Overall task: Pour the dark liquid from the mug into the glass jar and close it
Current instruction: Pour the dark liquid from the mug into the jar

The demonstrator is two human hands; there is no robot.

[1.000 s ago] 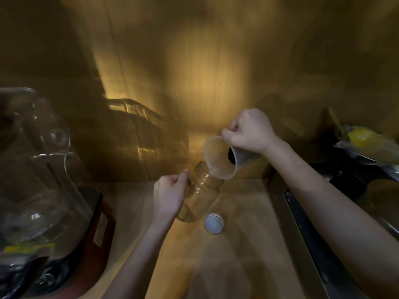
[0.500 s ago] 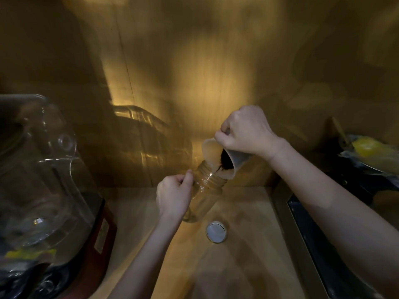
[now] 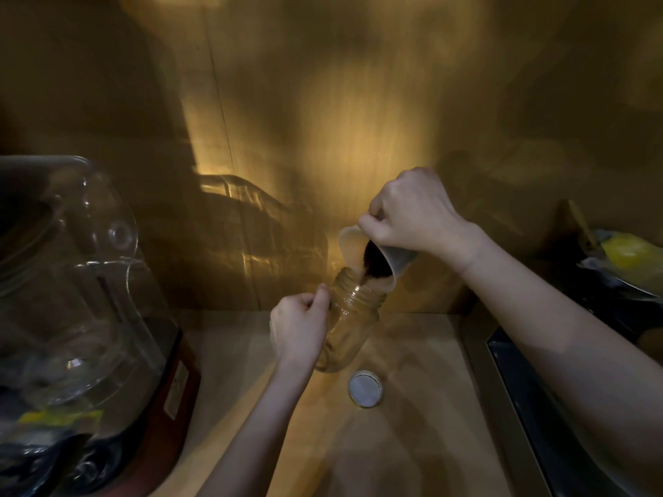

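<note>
Above the wooden table point(image 3: 412, 443), the right hand point(image 3: 412, 209) had its grip wrapped around the pale mug point(image 3: 391, 260), tipped leftward, lip just over the mouth of the clear glass jar point(image 3: 353, 317). The left hand point(image 3: 297, 328) clasped the jar's side, tilting it toward the mug. Its round metal lid point(image 3: 365, 388) lay just beside the base.

Wooden counter point(image 3: 412, 443), jar point(image 3: 349, 328), lid point(image 3: 365, 388), blender point(image 3: 82, 317) at left
</note>
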